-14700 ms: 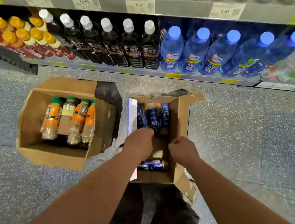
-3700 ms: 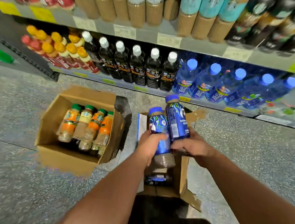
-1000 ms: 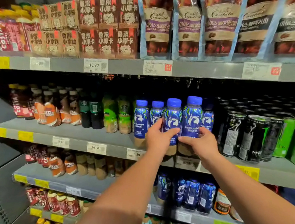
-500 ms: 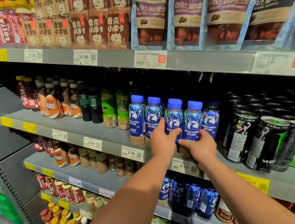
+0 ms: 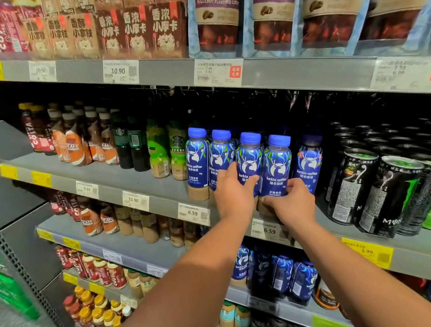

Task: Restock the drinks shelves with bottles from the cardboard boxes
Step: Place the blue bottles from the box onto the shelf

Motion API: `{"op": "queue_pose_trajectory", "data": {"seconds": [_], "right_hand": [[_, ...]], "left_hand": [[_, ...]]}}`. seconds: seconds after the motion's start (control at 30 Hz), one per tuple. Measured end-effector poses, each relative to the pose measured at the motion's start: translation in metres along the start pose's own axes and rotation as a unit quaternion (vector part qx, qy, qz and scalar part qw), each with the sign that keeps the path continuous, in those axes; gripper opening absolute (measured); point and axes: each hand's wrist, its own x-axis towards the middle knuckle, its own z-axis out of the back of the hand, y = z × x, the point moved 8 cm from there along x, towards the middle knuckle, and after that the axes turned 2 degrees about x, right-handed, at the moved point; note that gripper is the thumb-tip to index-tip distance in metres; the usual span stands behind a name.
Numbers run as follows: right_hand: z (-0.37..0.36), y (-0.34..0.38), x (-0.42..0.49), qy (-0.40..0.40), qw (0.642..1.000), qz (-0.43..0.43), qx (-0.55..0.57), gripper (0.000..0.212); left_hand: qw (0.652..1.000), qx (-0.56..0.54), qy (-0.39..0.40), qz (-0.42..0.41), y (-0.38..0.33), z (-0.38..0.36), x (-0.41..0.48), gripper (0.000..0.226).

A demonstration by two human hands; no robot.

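Two gripped blue bottles upright on shelf, caps up.

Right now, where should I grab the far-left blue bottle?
Probably its cap and neck, coming from the front. The bottle stands upright at the shelf edge with neighbours close on both sides, so only the narrower top leaves room for fingers.

Shop: grey shelves, price tags, rows of bottled drinks.
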Motion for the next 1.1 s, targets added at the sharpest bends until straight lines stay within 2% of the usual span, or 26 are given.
{"op": "queue_pose_trajectory", "data": {"seconds": [0.2, 0.33, 0.47, 0.63, 0.9, 1.1], "right_hand": [[-0.004, -0.003, -0.003, 0.006, 0.999, -0.004, -0.039, 0.054], [-0.004, 0.006, -0.024, 0.032, 0.99, -0.008, -0.139, 0.044], [-0.011, 0.024, -0.064, 0.071, 0.943, 0.019, -0.323, 0.033], [-0.025, 0.034, -0.131, 0.105, 0.889, 0.002, -0.446, 0.035], [-0.078, -0.01, -0.224, 0.202, 0.858, -0.011, -0.472, 0.035], [-0.111, -0.071, -0.3, 0.261, 0.86, -0.028, -0.438, 0.031]], "left_hand": [[0.999, -0.046, -0.007, 0.022, 0.011, 0.009, -0.008, 0.045], [0.994, 0.077, 0.056, -0.052, 0.018, 0.028, -0.017, 0.024], [0.947, 0.251, 0.139, -0.142, 0.026, 0.054, -0.036, 0.026], [0.883, 0.363, 0.223, -0.197, 0.05, 0.078, -0.075, 0.025], [0.848, 0.4, 0.295, -0.186, 0.123, 0.101, -0.148, 0.024], [0.821, 0.435, 0.337, -0.154, 0.19, 0.102, -0.214, 0.025]]}}
